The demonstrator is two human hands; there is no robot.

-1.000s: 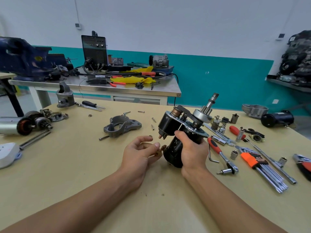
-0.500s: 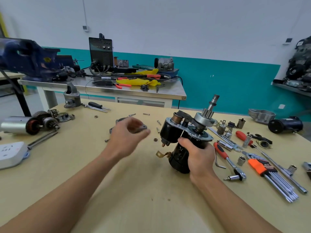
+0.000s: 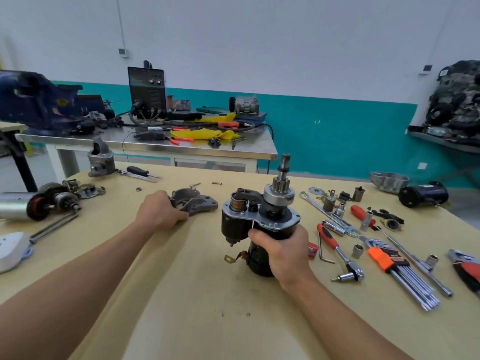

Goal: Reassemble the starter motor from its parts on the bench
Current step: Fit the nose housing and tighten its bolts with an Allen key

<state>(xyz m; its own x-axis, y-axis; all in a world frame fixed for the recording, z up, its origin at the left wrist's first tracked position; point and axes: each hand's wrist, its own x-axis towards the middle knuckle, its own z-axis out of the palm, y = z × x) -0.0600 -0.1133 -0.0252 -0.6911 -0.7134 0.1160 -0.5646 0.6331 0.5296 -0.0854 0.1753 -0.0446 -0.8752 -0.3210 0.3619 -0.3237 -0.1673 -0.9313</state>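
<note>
Two hands, one assembly, one loose casting.

Item 1: starter motor (image 3: 261, 216), upright on the bench (image 3: 181, 294), pinion shaft (image 3: 282, 175) pointing up. A second ago it leaned to the right; now it stands nearly plumb. The right hand (image 3: 283, 252) holds it, fingers (image 3: 255, 233) wrapped round the black body below the flange.

Item 2: drive-end housing (image 3: 201, 203), lying flat to the motor's left, near but apart from it. The left hand (image 3: 162, 210), a second ago beside the motor's terminal end and then in mid-reach, now rests on the housing, its fingers curled over the near-left edge. Whether the casting has left the bench cannot be told.

Reading: the housing is likely the next part to go on, over the pinion end.

Room: a bare strip of bench lies between housing and motor, with more open surface toward the person. The tall shaft probably calls for a lift well above its tip. To the right, a ratchet (image 3: 337, 253) and hex keys (image 3: 397, 268) crowd close. The bench's far edge is well behind.
</note>
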